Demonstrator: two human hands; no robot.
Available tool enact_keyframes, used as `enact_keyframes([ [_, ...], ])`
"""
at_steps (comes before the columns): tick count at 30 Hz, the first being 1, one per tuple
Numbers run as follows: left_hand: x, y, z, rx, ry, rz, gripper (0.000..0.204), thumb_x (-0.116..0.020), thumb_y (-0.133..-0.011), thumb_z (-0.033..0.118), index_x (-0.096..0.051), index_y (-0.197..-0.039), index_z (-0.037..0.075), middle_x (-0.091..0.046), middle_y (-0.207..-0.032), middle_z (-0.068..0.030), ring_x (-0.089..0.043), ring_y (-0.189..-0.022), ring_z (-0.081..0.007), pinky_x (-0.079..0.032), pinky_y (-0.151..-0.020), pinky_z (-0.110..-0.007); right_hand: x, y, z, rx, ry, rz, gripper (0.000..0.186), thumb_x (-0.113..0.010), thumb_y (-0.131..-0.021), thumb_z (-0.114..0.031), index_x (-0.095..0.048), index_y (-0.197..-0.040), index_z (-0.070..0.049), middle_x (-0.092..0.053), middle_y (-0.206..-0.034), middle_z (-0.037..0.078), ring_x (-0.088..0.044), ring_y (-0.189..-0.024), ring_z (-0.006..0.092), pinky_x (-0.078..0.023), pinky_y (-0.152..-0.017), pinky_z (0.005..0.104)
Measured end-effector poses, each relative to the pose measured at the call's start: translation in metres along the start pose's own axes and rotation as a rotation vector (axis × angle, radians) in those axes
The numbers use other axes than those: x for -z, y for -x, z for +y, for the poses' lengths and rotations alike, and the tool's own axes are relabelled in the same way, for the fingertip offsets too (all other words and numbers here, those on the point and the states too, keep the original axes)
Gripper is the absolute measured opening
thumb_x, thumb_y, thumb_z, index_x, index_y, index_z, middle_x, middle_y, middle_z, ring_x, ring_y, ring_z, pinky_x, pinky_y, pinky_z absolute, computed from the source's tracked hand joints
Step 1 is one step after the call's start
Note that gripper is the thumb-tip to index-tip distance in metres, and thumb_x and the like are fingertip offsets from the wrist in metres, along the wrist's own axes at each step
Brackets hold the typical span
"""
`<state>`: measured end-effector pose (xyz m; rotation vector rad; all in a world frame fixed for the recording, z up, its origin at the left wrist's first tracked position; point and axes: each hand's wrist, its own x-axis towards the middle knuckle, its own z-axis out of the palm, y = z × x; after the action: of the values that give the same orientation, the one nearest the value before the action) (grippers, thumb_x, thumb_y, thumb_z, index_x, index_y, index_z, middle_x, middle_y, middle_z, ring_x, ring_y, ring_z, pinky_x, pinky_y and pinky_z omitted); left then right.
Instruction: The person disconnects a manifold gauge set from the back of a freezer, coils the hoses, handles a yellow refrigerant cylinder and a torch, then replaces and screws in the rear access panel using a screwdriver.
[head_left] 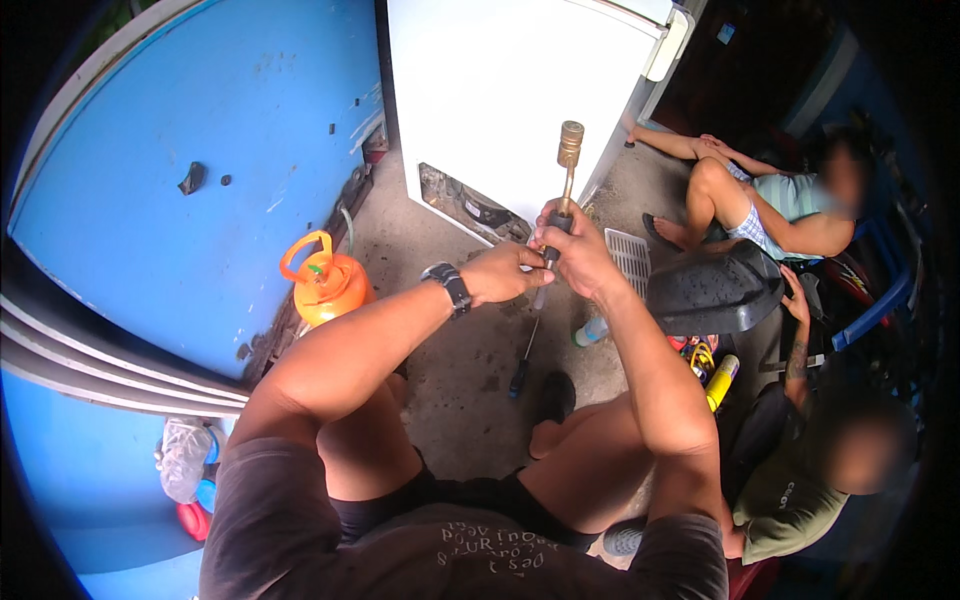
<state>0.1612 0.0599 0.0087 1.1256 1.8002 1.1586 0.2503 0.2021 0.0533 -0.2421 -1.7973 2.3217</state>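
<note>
Right hand (583, 255) grip closed round the dark handle of a brass-tipped torch wand w/ thin metal stem (567, 175), held upright at chest height over the concrete floor (450, 370). Left hand (505, 272) w/ wristwatch pinches the wand's lower end, fingers closed on it. Wand looks rigid, light, top-heavy at the brass nozzle; best held low on the handle, not the thin stem. Below lies a screwdriver (524, 355). Orange gas cylinder (326, 285) stands at floor's left edge by the blue wall (200, 180); white fridge (500, 90) at the far edge. Two seated people at right.
</note>
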Motion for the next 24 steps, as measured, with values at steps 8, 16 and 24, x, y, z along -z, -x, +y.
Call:
enact_keyframes([
  [8,-0.018,0.012,0.034,0.066,-0.304,0.124,0.052,-0.064,-0.096,0.044,-0.063,-0.121,-0.002,-0.071,-0.103,-0.0129,-0.066,-0.096,-0.0246,-0.05,-0.088,-0.039,0.011,-0.003,0.003,0.052,-0.007,0.069,0.028,-0.061,-0.087,0.002,-0.05,-0.11,-0.007,-0.055,-0.092,0.005,-0.058,-0.085,0.0168,-0.052,-0.077,0.0314],
  [16,-0.016,0.003,0.003,-0.013,0.073,0.004,0.039,-0.065,-0.097,0.038,-0.069,-0.111,0.002,-0.07,-0.094,-0.0084,-0.061,-0.088,-0.0152,-0.048,-0.083,-0.033,0.011,-0.003,0.004,0.018,-0.063,0.085,0.025,-0.063,-0.088,-0.001,-0.051,-0.11,-0.007,-0.055,-0.092,0.004,-0.057,-0.081,0.0151,-0.053,-0.079,0.0336],
  [24,-0.028,0.003,0.016,0.052,-0.13,0.149,0.033,-0.068,-0.095,0.032,-0.07,-0.106,0.001,-0.069,-0.084,-0.0055,-0.058,-0.076,-0.0148,-0.048,-0.073,-0.032,0.009,-0.007,0.011,0.095,0.089,0.186,0.025,-0.062,-0.087,-0.002,-0.05,-0.109,-0.005,-0.055,-0.093,0.005,-0.056,-0.08,0.0154,-0.051,-0.078,0.033],
])
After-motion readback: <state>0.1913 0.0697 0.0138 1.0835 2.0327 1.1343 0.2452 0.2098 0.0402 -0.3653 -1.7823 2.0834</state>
